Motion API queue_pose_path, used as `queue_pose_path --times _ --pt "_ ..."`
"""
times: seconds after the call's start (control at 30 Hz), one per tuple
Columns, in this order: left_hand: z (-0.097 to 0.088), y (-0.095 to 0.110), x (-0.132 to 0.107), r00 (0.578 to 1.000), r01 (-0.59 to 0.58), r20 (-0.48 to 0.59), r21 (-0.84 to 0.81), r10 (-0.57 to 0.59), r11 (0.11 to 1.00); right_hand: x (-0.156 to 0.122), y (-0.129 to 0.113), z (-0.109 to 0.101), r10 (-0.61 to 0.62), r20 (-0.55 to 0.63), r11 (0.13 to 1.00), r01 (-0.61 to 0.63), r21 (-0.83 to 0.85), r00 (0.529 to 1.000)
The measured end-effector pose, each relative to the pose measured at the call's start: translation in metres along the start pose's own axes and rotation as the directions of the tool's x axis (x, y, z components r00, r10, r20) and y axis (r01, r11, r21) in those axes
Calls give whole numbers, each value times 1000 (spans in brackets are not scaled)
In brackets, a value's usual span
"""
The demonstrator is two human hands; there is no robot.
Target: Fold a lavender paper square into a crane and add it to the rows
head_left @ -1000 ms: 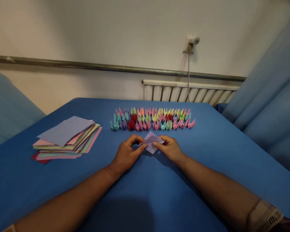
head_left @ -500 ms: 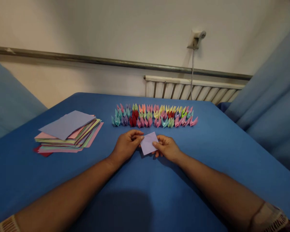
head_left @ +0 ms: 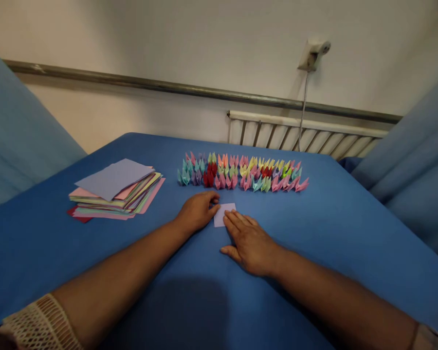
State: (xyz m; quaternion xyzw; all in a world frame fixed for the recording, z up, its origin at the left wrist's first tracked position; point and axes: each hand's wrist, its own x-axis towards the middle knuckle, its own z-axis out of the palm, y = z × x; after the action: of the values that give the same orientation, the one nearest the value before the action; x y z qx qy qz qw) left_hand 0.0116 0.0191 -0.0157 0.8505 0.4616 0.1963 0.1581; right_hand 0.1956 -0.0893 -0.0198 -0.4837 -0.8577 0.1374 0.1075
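A small lilac folded square of origami paper lies on the blue tabletop in front of me. My right hand lies flat, its fingertips on the square's right part and its thumb stretched out below, so that side is hidden. At the square's left edge rests the thumb of my left hand; its fingers are bent, with a gap between them and the thumb. Behind both hands stand rows of folded paper cranes in pink, red, teal, yellow and green.
To the left sits a loose stack of coloured paper sheets, a lilac one on top. A wall with a metal rail, a radiator and a socket with a plug is beyond the table. Blue curtains hang at both sides.
Both hands held the lilac square between their fingers before; now it lies on the table, turned. My right hand has flattened onto it. The view has shifted slightly left.
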Motion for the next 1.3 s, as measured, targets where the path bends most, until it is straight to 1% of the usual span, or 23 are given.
queue_pose_path --times 0.07,0.1,0.13,0.17,0.2,0.23,0.27,0.33,0.37,0.43,0.53,0.6,0.7,0.9,1.0,1.1,1.17,1.2,1.27,1.3 --pt "-2 8 -5 995 -78 -57 82 83 994 -2 -1 1 14 31 1000 -14 7 999" --pt "-2 14 -9 989 -123 -74 86 129 989 -2 -1 1 17 38 1000 -18 12 999" --pt "-2 21 -15 982 -179 -52 64 182 982 -3 -1 1 14 41 1000 -15 18 999" --pt "0 29 -21 968 -251 9 27 250 968 -3 -1 1 2 38 1000 -3 24 999" --pt "1 36 -27 943 -320 89 -18 320 947 -3 0 1 -14 29 999 13 31 999" --pt "3 43 -32 910 -369 176 -66 375 927 -3 0 2 -30 16 999 30 37 999" --pt "4 48 -37 887 -385 235 -100 398 918 -3 0 2 -44 2 998 44 42 999" --pt "6 51 -41 884 -356 277 -122 376 927 -3 0 3 -58 -20 997 59 49 998" --pt "6 50 -41 892 -331 283 -121 352 936 -3 0 3 -55 -27 997 56 51 998" --pt "5 44 -38 902 -285 305 -108 304 953 -2 -1 2 -43 -33 998 45 53 999" --pt "2 35 -33 890 -259 368 -76 268 963 -1 -3 -2 -24 -19 998 25 53 1000" --pt "1 33 -32 883 -264 385 -65 268 962 -1 -5 -4 -23 -8 998 23 52 1000" --pt "2 31 -33 882 -282 381 -44 277 958 -2 -5 -4 -19 -9 998 20 55 1000" --pt "4 25 -33 883 -314 392 83 259 946 -7 -4 2 60 21 998 -60 28 998" --pt "-2 17 -41 885 -331 383 114 266 937 -7 -6 3 66 8 998 -67 11 998" --pt "-14 8 -57 868 -365 397 103 298 925 -7 -8 0 65 -3 998 -65 -4 998" --pt "-22 3 -67 878 -364 366 89 310 927 -5 -6 -2 55 -13 998 -55 -3 998" --pt "-24 2 -70 894 -350 328 84 306 933 -4 -4 -3 51 -27 999 -51 6 998" --pt "-26 2 -70 919 -326 256 61 301 944 -1 3 -4 55 -77 998 -52 42 996" --pt "-26 2 -68 927 -317 223 44 300 947 2 8 -4 80 -117 995 -71 74 990"
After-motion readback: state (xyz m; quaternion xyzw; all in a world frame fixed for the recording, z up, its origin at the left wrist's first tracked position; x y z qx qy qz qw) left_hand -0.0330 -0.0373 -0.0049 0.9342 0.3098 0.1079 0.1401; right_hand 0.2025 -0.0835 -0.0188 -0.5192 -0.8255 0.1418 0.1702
